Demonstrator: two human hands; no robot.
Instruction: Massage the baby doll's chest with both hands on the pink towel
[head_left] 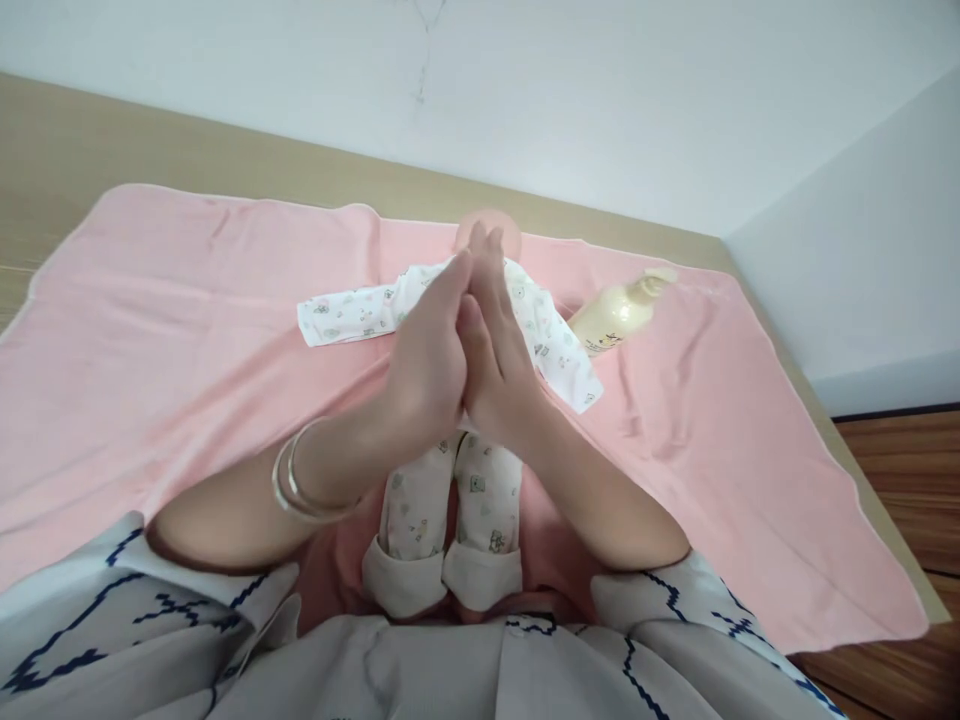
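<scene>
My left hand, with two bangles on its wrist, and my right hand are pressed together palm to palm. The fingers of both are stretched out and point away from me, and no held object shows. Beneath them a baby-sized figure, perhaps a doll, lies on its back in a white printed outfit with folded cuffs. Its smooth head is at the far end, partly behind my fingertips. My hands and wrists hide its face and most of its trunk. What lies between my palms is hidden.
A pink blanket spreads over the wooden surface under the figure. To the right, a cream pump bottle lies tilted beside the figure's sleeve. A white wall stands behind, and brown wood shows beyond the right edge.
</scene>
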